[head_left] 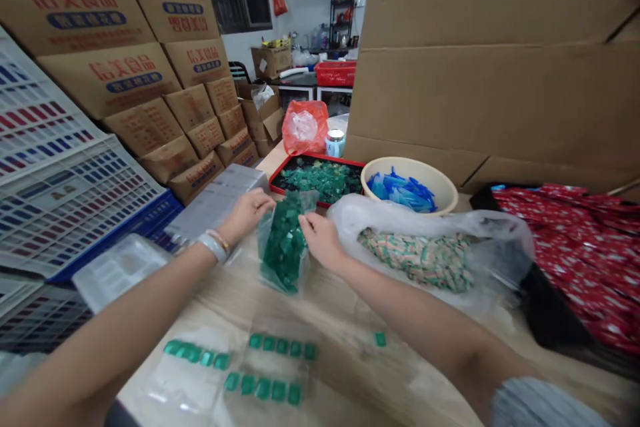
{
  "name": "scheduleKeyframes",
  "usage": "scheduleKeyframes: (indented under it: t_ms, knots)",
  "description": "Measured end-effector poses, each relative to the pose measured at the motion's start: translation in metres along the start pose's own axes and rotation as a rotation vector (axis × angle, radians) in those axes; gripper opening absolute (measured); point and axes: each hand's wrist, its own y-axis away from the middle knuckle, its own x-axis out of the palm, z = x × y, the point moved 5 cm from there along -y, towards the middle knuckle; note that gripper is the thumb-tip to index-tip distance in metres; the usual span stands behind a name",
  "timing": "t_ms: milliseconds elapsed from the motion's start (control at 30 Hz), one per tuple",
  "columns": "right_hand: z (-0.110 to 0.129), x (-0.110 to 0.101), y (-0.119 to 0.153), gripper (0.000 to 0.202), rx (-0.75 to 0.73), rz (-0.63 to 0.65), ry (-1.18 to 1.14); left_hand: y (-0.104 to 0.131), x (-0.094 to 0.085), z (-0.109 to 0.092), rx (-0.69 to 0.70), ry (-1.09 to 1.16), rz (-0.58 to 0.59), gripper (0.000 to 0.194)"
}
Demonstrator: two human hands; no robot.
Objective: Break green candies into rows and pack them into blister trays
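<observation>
Cartons (pixel 130 77) stacked far left; wooden tabletop (pixel 350 380) pale, near. Red-rimmed black tray (pixel 345 161) of loose green pieces (pixel 320 177) just beyond the bag, presumably for easy reach. Clear plastic bag (pixel 285 247), green-filled, held mid-table: left hand (pixel 249 214) pinches its upper left edge, right hand (pixel 323 237) its right, apparently keeping it upright. Green squares (pixel 263 388) in near rows, probably for orderliness; single square (pixel 380 339) apart, right.
</observation>
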Motion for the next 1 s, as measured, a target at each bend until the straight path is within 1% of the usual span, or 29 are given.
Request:
scheduleKeyframes:
  t_ms: [100, 167, 233, 300, 367, 433, 500, 533, 600, 633, 700, 733, 767, 800, 833, 900, 933, 1000]
  knots:
    - [0.013, 0.009, 0.024, 0.034, 0.029, 0.048, 0.157, 0.027, 0.019, -0.001, -0.039, -0.004, 0.025, 0.031]
    - [0.025, 0.013, 0.034, 0.03, 0.046, 0.067, 0.237, 0.036, 0.027, -0.001, -0.085, 0.018, 0.024, 0.031]
    - [0.036, 0.019, 0.041, 0.026, 0.061, 0.097, 0.288, 0.04, 0.032, 0.002, -0.169, 0.081, 0.038, 0.033]
    - [0.046, 0.026, 0.044, 0.024, 0.052, 0.137, 0.303, 0.039, 0.034, 0.003, -0.275, 0.15, 0.077, 0.037]
    - [0.052, 0.033, 0.046, 0.024, 0.02, 0.17, 0.294, 0.034, 0.036, 0.0, -0.364, 0.149, 0.135, 0.045]
    - [0.055, 0.039, 0.047, 0.024, -0.003, 0.206, 0.279, 0.026, 0.039, -0.006, -0.43, 0.057, 0.216, 0.063]
    - [0.056, 0.042, 0.05, 0.026, -0.004, 0.244, 0.269, 0.019, 0.048, -0.011, -0.504, -0.06, 0.327, 0.084]
    - [0.056, 0.041, 0.052, 0.027, -0.002, 0.251, 0.26, 0.016, 0.053, -0.013, -0.548, -0.106, 0.382, 0.092]
    - [0.056, 0.036, 0.058, 0.027, -0.005, 0.231, 0.22, 0.012, 0.062, -0.016, -0.619, -0.164, 0.454, 0.099]
    - [0.055, 0.033, 0.062, 0.027, -0.015, 0.208, 0.179, 0.01, 0.065, -0.017, -0.63, -0.178, 0.465, 0.098]
    - [0.05, 0.027, 0.072, 0.028, -0.05, 0.164, 0.023, 0.007, 0.068, -0.017, -0.604, -0.194, 0.446, 0.09]
    - [0.043, 0.025, 0.076, 0.027, -0.048, 0.14, -0.089, 0.007, 0.068, -0.016, -0.578, -0.198, 0.43, 0.085]
    - [0.033, 0.024, 0.079, 0.025, -0.005, 0.112, -0.21, 0.007, 0.067, -0.015, -0.551, -0.199, 0.412, 0.082]
    - [0.018, 0.025, 0.08, 0.024, 0.088, 0.083, -0.332, 0.007, 0.066, -0.013, -0.527, -0.197, 0.394, 0.078]
    - [0.001, 0.028, 0.081, 0.025, 0.215, 0.061, -0.437, 0.007, 0.065, -0.011, -0.504, -0.189, 0.378, 0.076]
    - [-0.03, 0.037, 0.077, 0.026, 0.463, 0.046, -0.565, 0.008, 0.063, -0.008, -0.458, -0.159, 0.357, 0.072]
    - [-0.041, 0.042, 0.072, 0.025, 0.532, 0.061, -0.599, 0.008, 0.063, -0.006, -0.439, -0.143, 0.354, 0.071]
    - [-0.05, 0.05, 0.057, 0.023, 0.557, 0.106, -0.639, 0.008, 0.062, -0.004, -0.435, -0.124, 0.353, 0.071]
